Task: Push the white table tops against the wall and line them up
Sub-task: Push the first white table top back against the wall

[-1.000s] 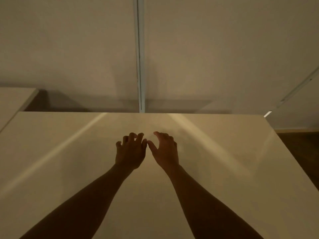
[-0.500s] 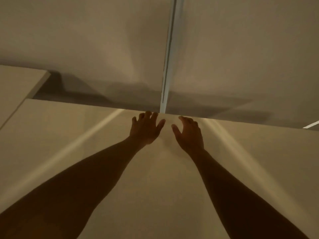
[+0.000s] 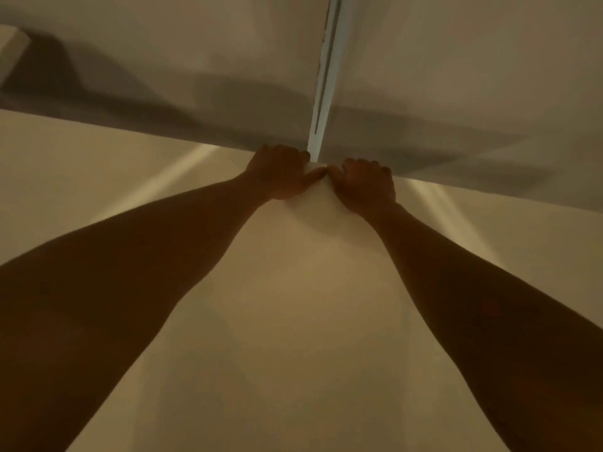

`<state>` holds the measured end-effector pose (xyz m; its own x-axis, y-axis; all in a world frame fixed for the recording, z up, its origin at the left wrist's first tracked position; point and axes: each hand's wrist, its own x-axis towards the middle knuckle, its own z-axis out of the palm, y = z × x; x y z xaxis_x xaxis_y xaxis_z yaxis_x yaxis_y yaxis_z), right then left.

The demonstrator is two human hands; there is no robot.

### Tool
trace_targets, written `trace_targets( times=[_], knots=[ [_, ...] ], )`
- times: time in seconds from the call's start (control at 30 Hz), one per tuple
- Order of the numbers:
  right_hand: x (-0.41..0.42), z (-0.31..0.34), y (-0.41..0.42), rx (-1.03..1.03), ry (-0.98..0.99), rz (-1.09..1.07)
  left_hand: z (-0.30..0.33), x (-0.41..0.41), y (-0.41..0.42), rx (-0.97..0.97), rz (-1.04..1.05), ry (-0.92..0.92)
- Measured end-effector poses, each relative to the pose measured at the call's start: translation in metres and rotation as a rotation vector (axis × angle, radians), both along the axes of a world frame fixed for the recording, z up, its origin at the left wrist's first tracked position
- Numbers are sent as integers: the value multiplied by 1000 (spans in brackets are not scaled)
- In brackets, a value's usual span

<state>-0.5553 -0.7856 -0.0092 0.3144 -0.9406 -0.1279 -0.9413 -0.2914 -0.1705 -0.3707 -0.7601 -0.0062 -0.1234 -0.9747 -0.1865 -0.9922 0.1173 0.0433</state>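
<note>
At the far edge of the white desk, both hands lay side by side, thumbs nearly touching, just below the pale vertical strip on the wall. The left hand and the right hand each had their fingers curled over that edge, clamped on the top itself; the fingertips were hidden behind it. A dark band of shadow ran along the wall above the edge, so whether the top already touched the wall could not be told; any gap looked small. A second top showed only as a pale corner at the far left, apart from this one and set farther back, so the two did not look lined up. By my reading, this top was close to home, while squaring it to the wall and matching its neighbour remained to be done.
</note>
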Motion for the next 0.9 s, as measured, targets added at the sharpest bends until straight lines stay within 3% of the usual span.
trace_targets(
  times=[0.43,0.9],
  knots=[
    [7,-11,-8,-21,-8,9,2,6,-11,15,-11,33],
    [16,-12,-41,-53,-56,-10,4,9,-32,3,110,73]
  ],
)
